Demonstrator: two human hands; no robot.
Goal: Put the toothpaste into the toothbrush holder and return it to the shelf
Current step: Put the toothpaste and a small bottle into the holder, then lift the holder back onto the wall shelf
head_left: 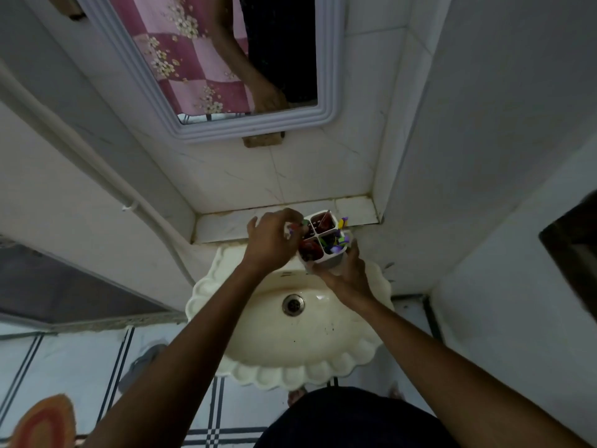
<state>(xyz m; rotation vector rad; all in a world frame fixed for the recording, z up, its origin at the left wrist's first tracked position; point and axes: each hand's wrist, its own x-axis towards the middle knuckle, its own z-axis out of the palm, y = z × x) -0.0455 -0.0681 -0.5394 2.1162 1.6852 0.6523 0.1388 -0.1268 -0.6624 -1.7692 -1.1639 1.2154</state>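
A white toothbrush holder (323, 236) with four compartments is held above the back rim of the sink, just in front of the shelf (226, 223). My right hand (342, 274) grips it from below and the side. Colourful toothbrushes (339, 242) stick out of its right compartment. My left hand (273, 240) is at the holder's left edge, its fingers closed on a small object with a white and red end, probably the toothpaste (290, 228), at the left compartment. Most of that object is hidden by my fingers.
A cream scalloped sink (258, 367) with a metal drain (293, 304) lies below the hands. A white-framed mirror (181, 130) hangs on the tiled wall above the shelf. A white pipe (97, 166) runs down the left wall. An orange mat (42, 421) lies on the floor.
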